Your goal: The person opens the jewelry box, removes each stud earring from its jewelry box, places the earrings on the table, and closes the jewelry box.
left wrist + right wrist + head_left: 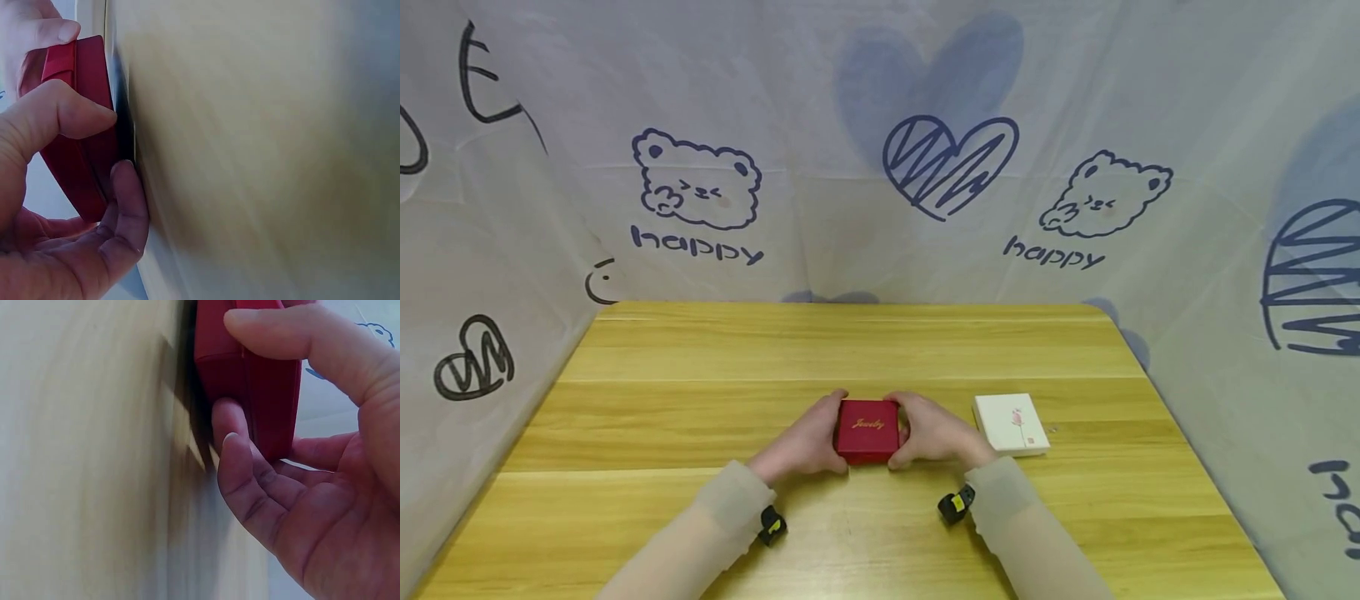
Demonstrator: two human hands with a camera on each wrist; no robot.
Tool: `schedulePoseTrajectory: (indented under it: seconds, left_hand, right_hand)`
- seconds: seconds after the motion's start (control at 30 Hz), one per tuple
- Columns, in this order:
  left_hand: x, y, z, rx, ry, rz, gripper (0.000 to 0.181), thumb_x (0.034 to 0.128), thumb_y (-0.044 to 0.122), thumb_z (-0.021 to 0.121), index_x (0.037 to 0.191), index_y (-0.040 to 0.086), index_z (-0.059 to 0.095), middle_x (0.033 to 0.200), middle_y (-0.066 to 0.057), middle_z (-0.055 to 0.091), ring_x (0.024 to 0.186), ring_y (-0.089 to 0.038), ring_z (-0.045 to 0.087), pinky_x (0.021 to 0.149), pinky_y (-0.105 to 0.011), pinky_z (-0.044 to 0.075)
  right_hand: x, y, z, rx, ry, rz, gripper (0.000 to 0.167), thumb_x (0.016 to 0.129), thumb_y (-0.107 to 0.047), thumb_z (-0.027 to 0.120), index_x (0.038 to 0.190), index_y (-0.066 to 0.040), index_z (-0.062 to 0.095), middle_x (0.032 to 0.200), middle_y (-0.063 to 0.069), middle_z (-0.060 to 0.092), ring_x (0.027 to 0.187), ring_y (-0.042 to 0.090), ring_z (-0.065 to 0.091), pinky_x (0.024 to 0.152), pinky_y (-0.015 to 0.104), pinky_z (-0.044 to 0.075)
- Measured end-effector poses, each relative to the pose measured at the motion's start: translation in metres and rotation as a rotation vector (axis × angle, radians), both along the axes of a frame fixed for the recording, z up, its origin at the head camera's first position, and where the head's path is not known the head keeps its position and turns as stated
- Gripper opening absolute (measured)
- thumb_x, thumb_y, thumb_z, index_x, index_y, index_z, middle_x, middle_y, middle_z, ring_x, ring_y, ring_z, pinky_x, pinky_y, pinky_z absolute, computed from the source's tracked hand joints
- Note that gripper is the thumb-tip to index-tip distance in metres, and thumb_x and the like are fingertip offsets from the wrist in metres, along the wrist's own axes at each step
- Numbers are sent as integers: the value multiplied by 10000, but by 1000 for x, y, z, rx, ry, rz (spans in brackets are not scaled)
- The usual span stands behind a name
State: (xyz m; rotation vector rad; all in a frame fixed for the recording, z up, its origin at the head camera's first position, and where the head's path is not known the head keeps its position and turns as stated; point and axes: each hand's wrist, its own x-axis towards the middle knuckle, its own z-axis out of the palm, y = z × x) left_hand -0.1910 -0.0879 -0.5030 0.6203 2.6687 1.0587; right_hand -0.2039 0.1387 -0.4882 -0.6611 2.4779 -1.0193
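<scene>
Between my two hands is a red jewelry box (868,429) with gold lettering on its lid. My left hand (808,436) grips its left side, with the thumb on the front face and fingers curled at the side, as the left wrist view shows. On the opposite side my right hand (934,429) holds the box the same way; in the right wrist view its thumb lies over the seam of the red box (269,394). The lid is on. A dark shadow shows between the box (94,150) and the wooden surface in both wrist views.
A white square box (1011,425) with a pink flower print lies on the wooden table (700,350), just right of my right hand. Behind and beside the table hangs a pale cloth (820,217) with blue drawings.
</scene>
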Motion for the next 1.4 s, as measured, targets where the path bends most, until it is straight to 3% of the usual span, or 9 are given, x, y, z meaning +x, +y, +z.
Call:
schedulePoseTrajectory:
  seconds: [0.13,0.4,0.67,0.83,1.1,1.4]
  left_hand:
    - [1,2,0,-5,3,1,1100,547,-16,894,1443,-135,266,1285,-219,489,1111,-296,510,1008,-442,395]
    - [1,-1,1,-3,-1,-24,1061,556,-85,852,1452,-114,284,1303,-227,482,1120,-311,507,986,-455,408]
    - [-1,-4,6,-61,-32,-57,1032,597,33,882,1446,-109,311,1287,-195,513,1098,-280,525,979,-449,417]
    - [-1,-3,10,-71,-30,-50,1005,593,29,877,1429,-113,336,1253,-184,545,1073,-270,543,966,-438,429]
    - [0,1,10,-76,-28,-35,984,584,16,889,1401,-124,360,1218,-199,558,1068,-293,550,963,-451,434]
    - [2,4,9,-104,-33,-40,997,579,33,895,1401,-114,349,1231,-204,526,1046,-272,530,945,-431,442]
  right_hand:
    - [-1,1,1,-3,-22,4,922,644,-136,909,1421,-13,428,1220,32,576,1016,175,545,933,391,432]
    - [-2,1,3,-32,-112,-3,890,671,-165,897,1407,9,429,940,24,611,798,199,567,747,350,471]
    - [-1,1,4,-32,-113,-4,925,660,-131,900,1430,11,408,946,39,604,786,202,561,726,346,477]
    - [-1,0,3,-21,-103,-3,928,662,-139,899,1435,5,407,978,27,603,806,200,558,749,355,474]
    - [-2,0,2,43,-38,9,928,657,-197,908,1428,-11,425,1160,4,598,959,169,551,907,384,445]
    - [-3,1,3,77,-17,45,920,633,-181,901,1414,-30,439,1136,-28,594,954,141,563,880,351,463]
